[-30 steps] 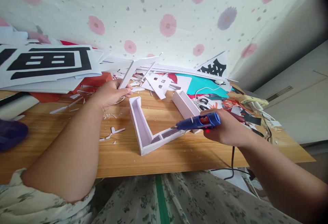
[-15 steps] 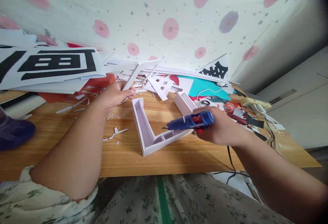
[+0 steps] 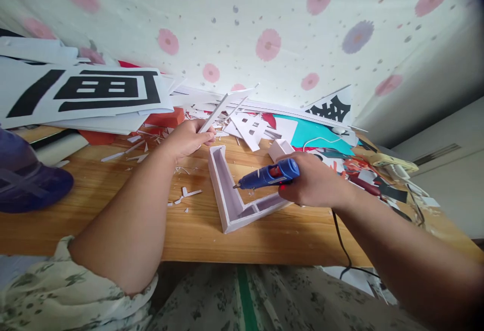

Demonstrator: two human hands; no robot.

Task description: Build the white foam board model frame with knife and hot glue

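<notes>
One wooden surface (image 3: 192, 242) crosses the middle of the frame. At its centre lies one white L-shaped tray (image 3: 228, 189); we cannot tell whether the single white box end (image 3: 280, 149) above our right hand (image 3: 310, 179) joins it. That hand, right of centre, has its grip closed around one blue glue gun (image 3: 262, 175), nozzle over the tray's left side. A wrist slip could drag the probably hot tip across the wrong wall, and the one black cord (image 3: 341, 240), if snagged, could tug it astray. Our left hand (image 3: 189, 139), left of centre, pinches one white strip (image 3: 214, 113); a loose hold might drop it.
</notes>
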